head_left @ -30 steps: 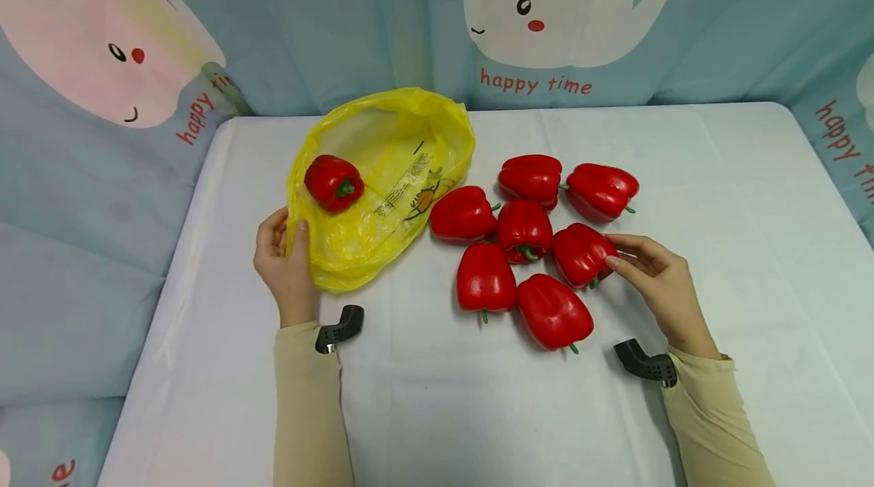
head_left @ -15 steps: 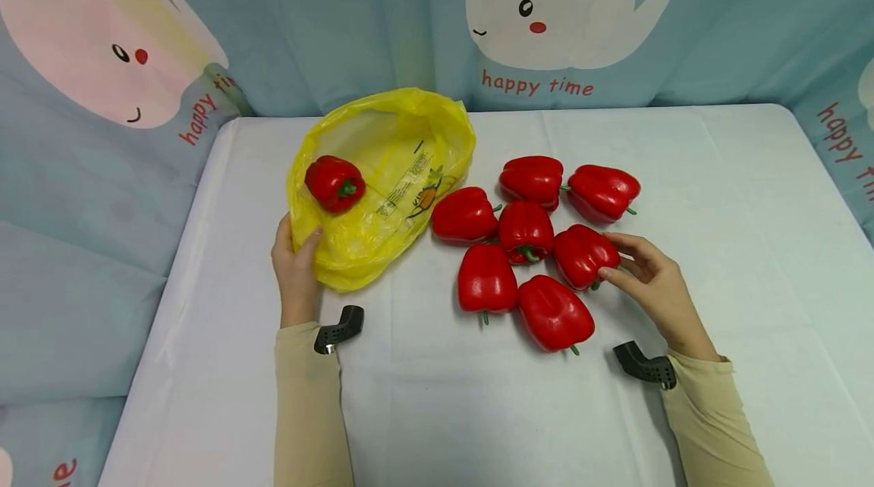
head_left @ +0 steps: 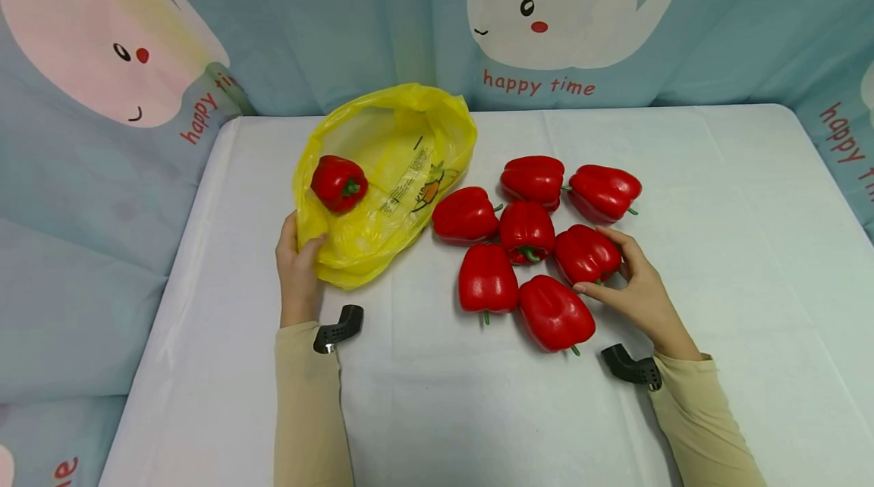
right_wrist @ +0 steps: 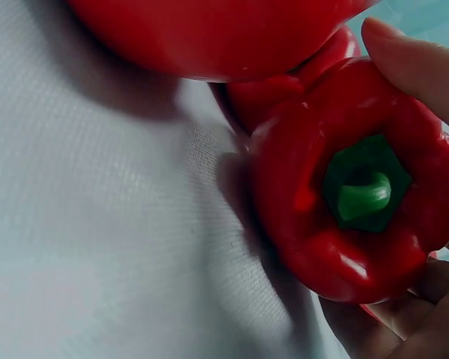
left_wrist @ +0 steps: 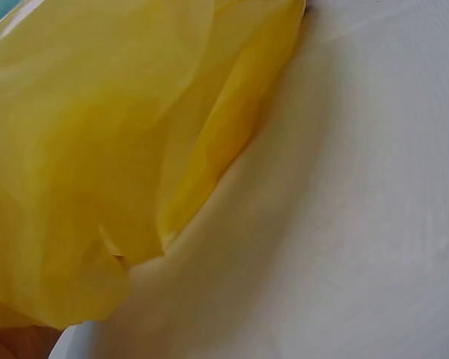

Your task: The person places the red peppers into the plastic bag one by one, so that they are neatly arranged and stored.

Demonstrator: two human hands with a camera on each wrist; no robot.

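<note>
A yellow plastic bag (head_left: 355, 248) lies at the left with its mouth spread wide, one red bell pepper (head_left: 339, 183) inside it. My left hand (head_left: 298, 274) holds the bag's near left edge, thumb over the rim and fingers outside. Yellow film (left_wrist: 97, 149) fills much of the left wrist view and hides most of that hand. To the right, my right hand (head_left: 635, 290) grips the rightmost near bell pepper (head_left: 586, 253) between thumb and fingers. Its green stem (right_wrist: 365, 196) faces the camera in the right wrist view, with the thumb (right_wrist: 415, 67) on one side and fingers opposite.
Several more red bell peppers cluster close about the gripped one, including a near one (head_left: 556, 314), a middle one (head_left: 526, 233) and a far right one (head_left: 604, 193). The white-covered table (head_left: 437, 411) meets a blue printed curtain (head_left: 355, 24) at the back.
My left hand has moved right onto the bag and pushed its left edge slightly rightward. My right hand has shifted left, its thumb coming round the near side of the bell pepper.
</note>
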